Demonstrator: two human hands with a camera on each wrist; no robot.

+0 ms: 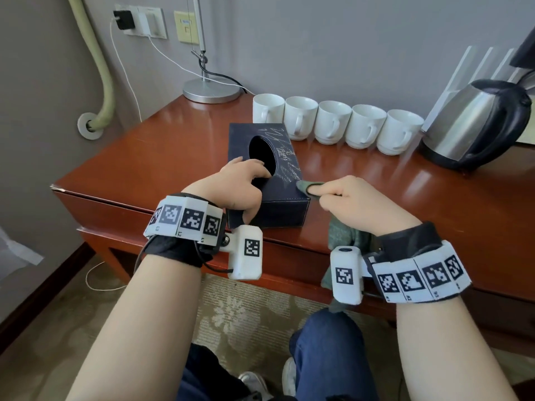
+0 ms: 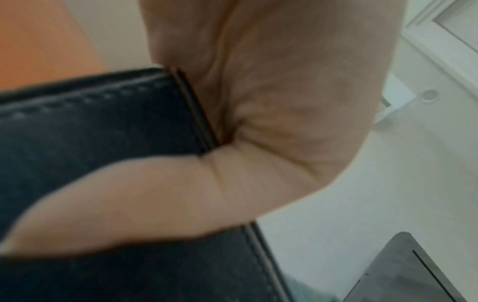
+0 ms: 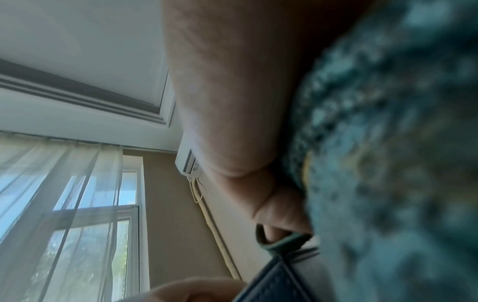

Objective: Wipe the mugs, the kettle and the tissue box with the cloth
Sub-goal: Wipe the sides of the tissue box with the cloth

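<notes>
A person sits facing a glossy reddish wooden desk (image 1: pixel 162 157) pushed against a grey wall. At the far left of the desk stands a lamp base (image 1: pixel 211 91), its cord trailing beside it.

Near the desk's front edge, left of centre, lies a dark tissue box (image 1: pixel 285 198) with an oval opening on top. The left hand (image 1: pixel 234 189) grips its near left corner, fingers curled over the top by the opening and thumb pressed against the near side, apparently to stop the box from sliding while it is rubbed. The left wrist view shows the thumb (image 2: pixel 129 196) lying flat across the box's stitched dark side.

Just to the right, the right hand (image 1: pixel 356 201) pinches a grey-green cloth (image 1: pixel 308 188), with one fold wrapped over the fingertip and pressed against the box's near right top edge. The rest of the cloth hangs down below the wrist, past the desk edge. This looks like wiping of the box in progress.

Along the far side, five white mugs (image 1: pixel 335 123) stand in a tidy row, touching or almost touching, handles towards the viewer. At the far right sits a steel kettle (image 1: pixel 469 123) with a black handle, well apart from both hands.
</notes>
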